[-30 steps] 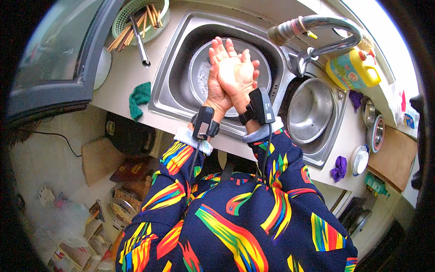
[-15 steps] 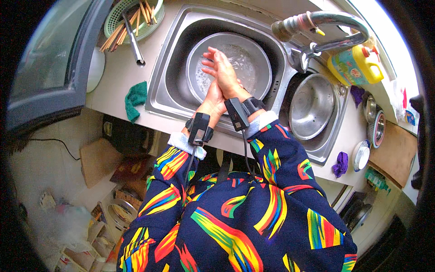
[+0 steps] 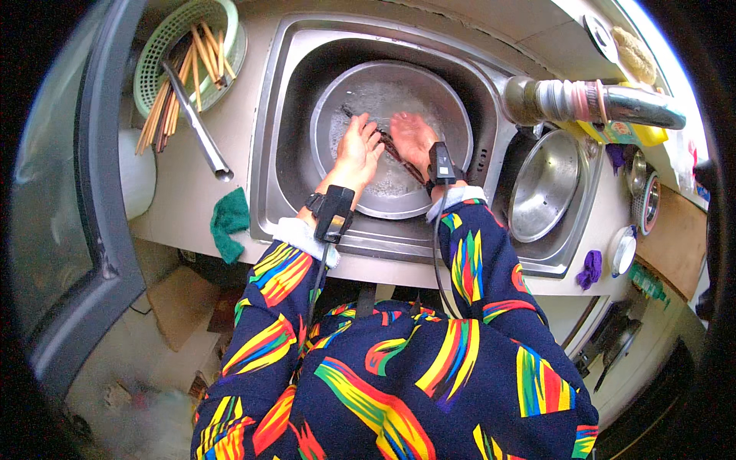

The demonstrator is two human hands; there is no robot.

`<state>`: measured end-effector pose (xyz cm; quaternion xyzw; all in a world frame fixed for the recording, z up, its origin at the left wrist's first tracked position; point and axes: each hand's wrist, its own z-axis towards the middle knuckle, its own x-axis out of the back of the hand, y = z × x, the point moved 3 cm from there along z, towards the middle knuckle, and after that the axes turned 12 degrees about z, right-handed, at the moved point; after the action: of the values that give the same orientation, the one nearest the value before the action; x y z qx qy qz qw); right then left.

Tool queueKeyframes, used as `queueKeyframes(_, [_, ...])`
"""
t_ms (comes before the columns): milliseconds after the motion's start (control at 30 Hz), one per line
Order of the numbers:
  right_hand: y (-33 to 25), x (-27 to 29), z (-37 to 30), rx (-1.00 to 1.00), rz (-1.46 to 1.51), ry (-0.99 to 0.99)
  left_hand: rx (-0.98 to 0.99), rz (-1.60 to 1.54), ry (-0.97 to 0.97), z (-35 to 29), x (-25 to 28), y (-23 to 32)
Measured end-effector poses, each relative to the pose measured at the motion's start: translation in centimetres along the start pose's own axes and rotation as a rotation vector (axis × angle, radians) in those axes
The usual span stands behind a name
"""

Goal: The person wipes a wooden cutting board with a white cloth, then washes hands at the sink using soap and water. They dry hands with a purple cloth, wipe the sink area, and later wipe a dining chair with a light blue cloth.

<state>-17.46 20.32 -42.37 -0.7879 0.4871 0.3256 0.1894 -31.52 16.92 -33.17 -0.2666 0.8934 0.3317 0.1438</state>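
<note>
My left hand (image 3: 358,153) hovers above a round metal basin (image 3: 331,84) in the sink, fingers stretched and slightly apart. Palm up beside it is my right hand (image 3: 414,139), a little blurred, with nothing visible in the palm. Thin dark sticks (image 3: 399,157), resembling chopsticks, slant through the basin between and below the hands. My right hand covers part of them; whether either hand touches them I cannot tell. Bubbly water (image 3: 383,186) lies in the basin.
A green basket (image 3: 151,65) of chopsticks (image 3: 203,57) and a metal tube (image 3: 198,126) are at left, above a green cloth (image 3: 230,224). The faucet (image 3: 575,100) reaches over the right bowl, which holds a tilted metal basin (image 3: 543,188). A purple cloth (image 3: 589,270) lies right.
My hands were pressed together above the basin; now they are apart, the right one turned palm up. The dark sticks now show between them. The view has shifted.
</note>
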Motion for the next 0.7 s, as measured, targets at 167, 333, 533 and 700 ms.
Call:
queueKeyframes(167, [5.1,-7.5,-5.1,-0.526,0.606,-0.563,0.017,-0.277,-0.301,0.2,-3.2,0.7])
queueKeyframes(333, [9.4,-12.1,-7.1,0.027,0.977,-0.815,0.089,-0.405,-0.724,-2.1,-5.7,2.2])
queueKeyframes(533, [7.9,-13.3,-7.0,0.230,0.865,-0.735,0.161,-0.493,-0.749,-1.7,-6.8,1.6])
queueKeyframes(700, [6.2,-15.2,-6.7,0.185,-0.072,-0.426,0.251,-0.579,-0.618,-1.8,-6.8,0.5])
